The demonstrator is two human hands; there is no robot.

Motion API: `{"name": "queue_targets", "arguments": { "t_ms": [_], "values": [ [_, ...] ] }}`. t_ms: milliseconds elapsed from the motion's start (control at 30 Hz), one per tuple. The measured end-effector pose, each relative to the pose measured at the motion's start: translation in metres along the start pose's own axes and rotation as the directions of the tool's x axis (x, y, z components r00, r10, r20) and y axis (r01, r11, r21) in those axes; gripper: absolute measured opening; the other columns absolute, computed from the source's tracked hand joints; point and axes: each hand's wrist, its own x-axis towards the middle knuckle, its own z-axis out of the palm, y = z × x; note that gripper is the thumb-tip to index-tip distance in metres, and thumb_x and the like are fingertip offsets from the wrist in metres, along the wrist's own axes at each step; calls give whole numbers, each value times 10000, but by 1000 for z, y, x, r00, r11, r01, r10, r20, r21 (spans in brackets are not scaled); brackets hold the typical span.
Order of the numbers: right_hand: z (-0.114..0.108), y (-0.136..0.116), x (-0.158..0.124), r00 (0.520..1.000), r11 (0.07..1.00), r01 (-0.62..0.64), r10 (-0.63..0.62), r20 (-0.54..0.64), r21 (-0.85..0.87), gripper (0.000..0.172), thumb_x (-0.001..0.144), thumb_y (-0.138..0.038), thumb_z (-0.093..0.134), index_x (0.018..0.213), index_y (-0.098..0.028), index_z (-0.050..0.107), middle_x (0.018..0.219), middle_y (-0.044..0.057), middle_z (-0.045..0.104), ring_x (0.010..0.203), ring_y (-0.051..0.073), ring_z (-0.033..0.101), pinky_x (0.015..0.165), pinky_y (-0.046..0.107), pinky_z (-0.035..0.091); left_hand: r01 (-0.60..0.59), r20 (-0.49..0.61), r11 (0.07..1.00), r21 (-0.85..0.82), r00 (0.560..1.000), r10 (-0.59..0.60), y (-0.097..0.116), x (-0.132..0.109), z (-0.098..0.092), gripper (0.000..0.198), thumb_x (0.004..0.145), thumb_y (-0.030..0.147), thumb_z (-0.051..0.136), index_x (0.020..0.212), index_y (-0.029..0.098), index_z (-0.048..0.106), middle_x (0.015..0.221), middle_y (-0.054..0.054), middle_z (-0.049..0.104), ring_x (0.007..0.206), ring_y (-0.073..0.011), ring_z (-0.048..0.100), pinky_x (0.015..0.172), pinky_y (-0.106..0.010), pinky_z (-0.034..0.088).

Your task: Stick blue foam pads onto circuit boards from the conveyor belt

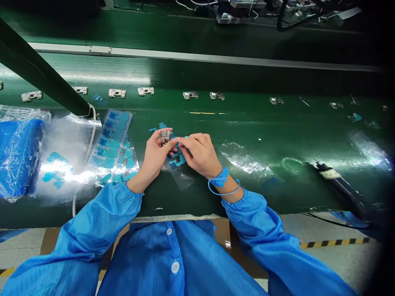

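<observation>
So, the two hands were close together above the near middle of the table (256, 123), almost touching at the fingertips. The left hand (153, 153) pinched a small metal module (166, 137) between finger and thumb. The right hand (200, 154), with a blue wrist strap (221, 177) around its wrist, pressed its fingers in just beside the module, though what they held was hidden. Blue film pieces (176, 159) lay on clear backing beneath the hands. Farther left lay a sheet of blue adhesive pads (115, 142), then a clear plastic bag (63, 139) with blue cut-outs (54, 170) inside it. At the table's left edge sat a second clear bag (18, 156), packed with blue material. A row of metal modules (117, 93) ran along the far side.
</observation>
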Motion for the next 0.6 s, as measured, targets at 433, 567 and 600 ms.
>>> {"name": "queue_targets", "arguments": {
  "t_ms": [433, 567, 600],
  "values": [
    [-3, 14, -5, 962, 980, -201, 200, 189, -15, 104, 1122, -285, 677, 1112, -223, 759, 1087, 65, 795, 1088, 279, 645, 947, 472, 396, -297, 233, 816, 496, 951, 204, 11, 14, -22, 417, 887, 193, 808, 1295, 228, 731, 896, -3, 717, 760, -148, 674, 736, -303, 546],
    [-8, 14, -2, 945, 965, -264, 256, 202, 10, 134, 1115, -271, 662, 1001, -227, 718, 1018, 65, 772, 1029, 278, 638, 945, 478, 400, -296, 207, 831, 472, 953, 221, 15, 13, -20, 420, 895, 263, 847, 1300, 226, 742, 1024, -35, 769, 885, -161, 716, 785, -286, 578],
    [-10, 15, -1, 941, 954, -298, 286, 181, 44, 142, 1109, -265, 660, 980, -230, 707, 1001, 62, 761, 1014, 275, 635, 938, 475, 408, -252, 177, 871, 421, 965, 193, 17, 13, -20, 420, 924, 323, 839, 1317, 220, 733, 1083, -48, 783, 890, -158, 732, 796, -286, 601]
  ]
}}
